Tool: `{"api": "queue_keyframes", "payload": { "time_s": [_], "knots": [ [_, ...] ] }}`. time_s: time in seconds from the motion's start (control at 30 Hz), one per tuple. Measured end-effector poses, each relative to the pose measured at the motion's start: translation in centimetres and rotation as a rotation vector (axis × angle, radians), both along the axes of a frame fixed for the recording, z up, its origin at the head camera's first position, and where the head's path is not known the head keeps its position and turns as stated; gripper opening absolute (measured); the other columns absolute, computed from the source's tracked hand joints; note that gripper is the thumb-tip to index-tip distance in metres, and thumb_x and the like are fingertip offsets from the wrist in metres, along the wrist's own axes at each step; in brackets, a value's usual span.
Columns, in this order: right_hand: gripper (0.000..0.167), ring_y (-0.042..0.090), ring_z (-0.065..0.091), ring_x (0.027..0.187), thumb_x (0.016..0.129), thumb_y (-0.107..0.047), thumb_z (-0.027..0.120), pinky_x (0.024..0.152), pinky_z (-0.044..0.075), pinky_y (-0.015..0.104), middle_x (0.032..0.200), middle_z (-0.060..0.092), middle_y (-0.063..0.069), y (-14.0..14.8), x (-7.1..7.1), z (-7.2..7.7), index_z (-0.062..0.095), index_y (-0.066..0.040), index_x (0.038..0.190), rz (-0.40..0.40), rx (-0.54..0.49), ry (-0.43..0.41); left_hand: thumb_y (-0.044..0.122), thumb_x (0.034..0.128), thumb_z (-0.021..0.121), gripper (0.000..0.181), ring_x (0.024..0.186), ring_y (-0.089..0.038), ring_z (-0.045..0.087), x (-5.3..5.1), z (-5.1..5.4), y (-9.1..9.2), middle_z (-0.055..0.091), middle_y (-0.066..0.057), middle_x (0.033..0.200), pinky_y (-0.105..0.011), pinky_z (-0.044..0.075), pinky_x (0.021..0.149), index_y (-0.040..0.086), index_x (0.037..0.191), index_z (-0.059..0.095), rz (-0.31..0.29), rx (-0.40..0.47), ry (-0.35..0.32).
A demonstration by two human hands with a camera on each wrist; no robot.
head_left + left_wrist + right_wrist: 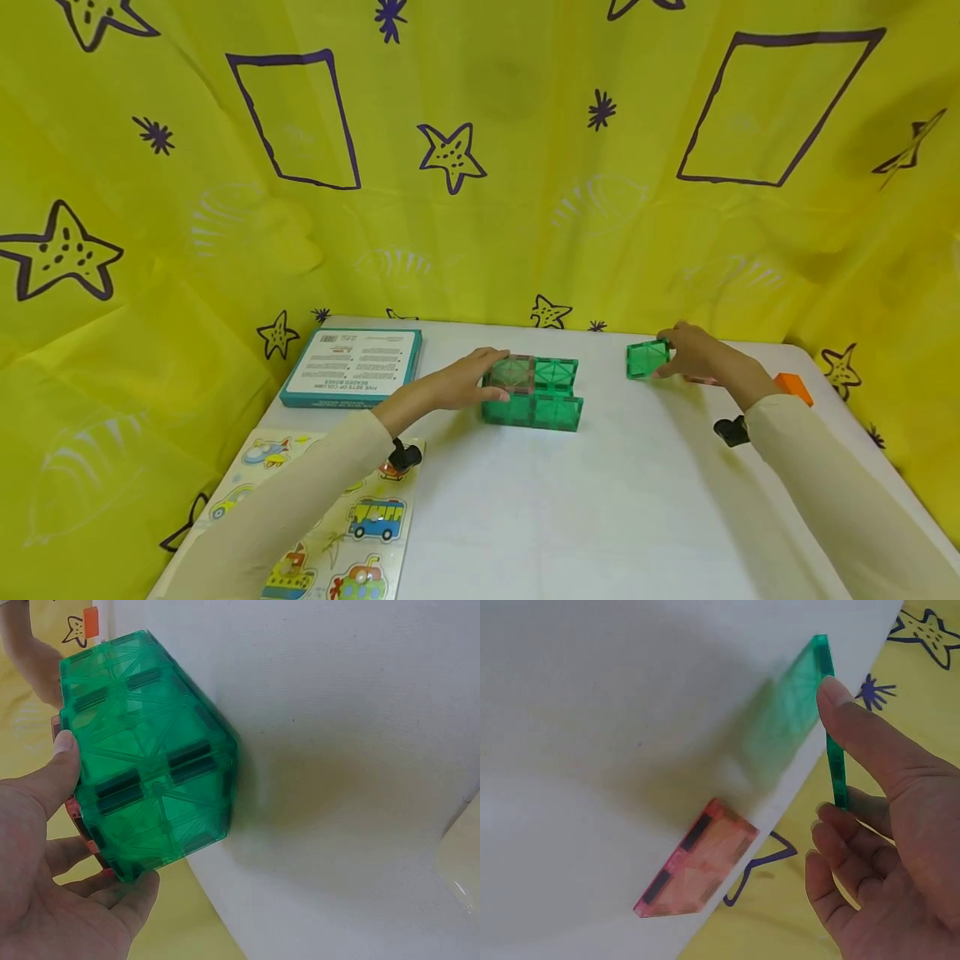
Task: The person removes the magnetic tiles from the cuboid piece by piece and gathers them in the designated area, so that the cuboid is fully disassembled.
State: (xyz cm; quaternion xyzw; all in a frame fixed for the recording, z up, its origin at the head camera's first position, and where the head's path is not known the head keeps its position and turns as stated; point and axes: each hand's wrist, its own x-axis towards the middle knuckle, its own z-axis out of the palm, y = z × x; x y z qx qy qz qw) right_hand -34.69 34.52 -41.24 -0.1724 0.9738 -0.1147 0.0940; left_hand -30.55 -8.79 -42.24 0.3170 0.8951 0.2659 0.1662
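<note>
A block of green translucent magnetic tiles [557, 410] stands mid-table, with a pink-red tile [513, 372] on top at its left end. My left hand [459, 382] holds the block's left end, thumb on the near side; in the left wrist view the hand [52, 855] grips the green tiles [135, 750] around that end. To the right, my right hand [693, 352] pinches a single green tile [647, 359] by its edge. The right wrist view shows this tile [835, 765] edge-on between thumb and fingers of the hand [900, 817], beside a pink tile [701, 862] lying on the table.
A teal-edged box [352, 367] lies at the back left. Nearer, a puzzle board with vehicle pictures [377, 518] lies partly under the left forearm. An orange block [793, 387] is at the right edge. Behind the table [540, 517] hangs a yellow patterned cloth [495, 250].
</note>
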Motion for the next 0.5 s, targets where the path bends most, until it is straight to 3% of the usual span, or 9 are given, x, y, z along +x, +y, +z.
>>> {"api": "queue_keyframes", "payload": {
  "time_s": [0.33, 0.5],
  "knots": [
    [0.084, 0.059, 0.052, 0.126, 0.086, -0.031, 0.09, 0.104, 0.046, 0.07, 0.138, 0.054, 0.043, 0.4, -1.1, -1.2, 0.051, 0.018, 0.141, 0.011, 0.105, -0.103, 0.036, 0.1063, 0.066, 0.081, 0.159, -0.038, 0.026, 0.1, 0.2, 0.0, 0.025, -0.022, 0.17, -0.053, 0.027, 0.128, 0.004, 0.168, 0.024, 0.0, 0.011, -0.004],
    [0.082, 0.062, 0.052, 0.124, 0.085, -0.033, 0.09, 0.101, 0.046, 0.074, 0.133, 0.057, 0.041, 0.3, -1.3, -1.3, 0.054, 0.013, 0.143, 0.015, 0.131, -0.104, 0.036, 0.1063, 0.066, 0.081, 0.159, -0.037, 0.026, 0.0, 0.1, 0.1, 0.026, -0.022, 0.17, -0.053, 0.027, 0.128, 0.004, 0.168, 0.023, -0.006, 0.01, -0.001]
  ]
}}
